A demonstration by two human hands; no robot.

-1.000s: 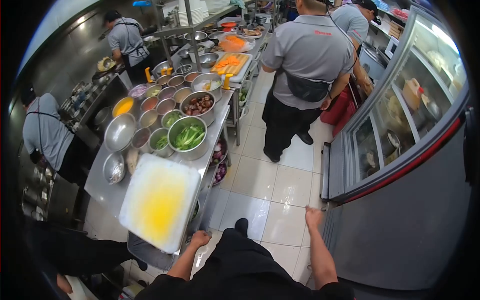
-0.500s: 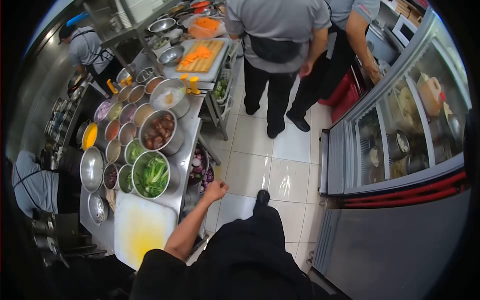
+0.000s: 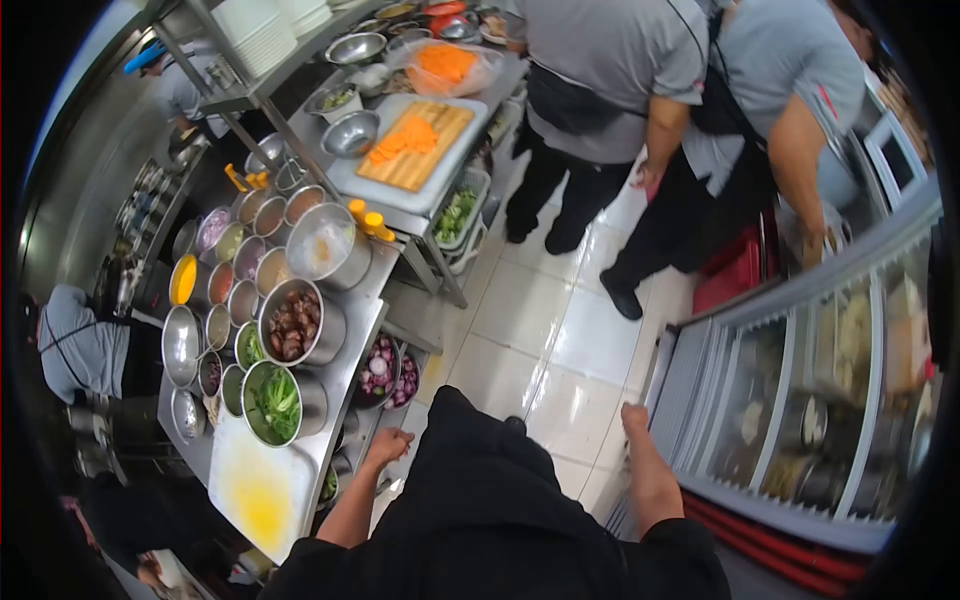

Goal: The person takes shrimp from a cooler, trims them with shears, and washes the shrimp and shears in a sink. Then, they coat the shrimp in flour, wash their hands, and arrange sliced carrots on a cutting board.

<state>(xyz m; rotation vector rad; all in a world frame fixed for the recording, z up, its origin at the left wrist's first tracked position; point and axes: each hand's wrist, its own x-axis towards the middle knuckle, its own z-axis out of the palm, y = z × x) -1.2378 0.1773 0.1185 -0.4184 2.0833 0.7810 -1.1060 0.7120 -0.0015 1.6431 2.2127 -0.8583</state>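
My left hand (image 3: 390, 446) hangs loosely curled beside the steel prep table, with nothing visible in it. Close to it are a pot of leafy greens (image 3: 275, 405), a white cutting board (image 3: 245, 470) stained yellow, and purple onions (image 3: 379, 372) in a bowl on the shelf below. On the other side, my right hand (image 3: 635, 418) is closed with its back towards me, near the glass-topped fridge (image 3: 770, 400). I see nothing held in it. Neither hand touches anything I can make out.
Two people in grey shirts (image 3: 610, 100) stand ahead in the tiled aisle (image 3: 560, 340). Pots, including one of brown chunks (image 3: 291, 325), line the table. Further along lies a wooden board with orange slices (image 3: 440, 150). A red bin (image 3: 735, 270) stands by the fridge.
The view has moved forward and turned, bringing the two people and the fridge closer. My right hand has come into view, while my left hand has swung back and lower.
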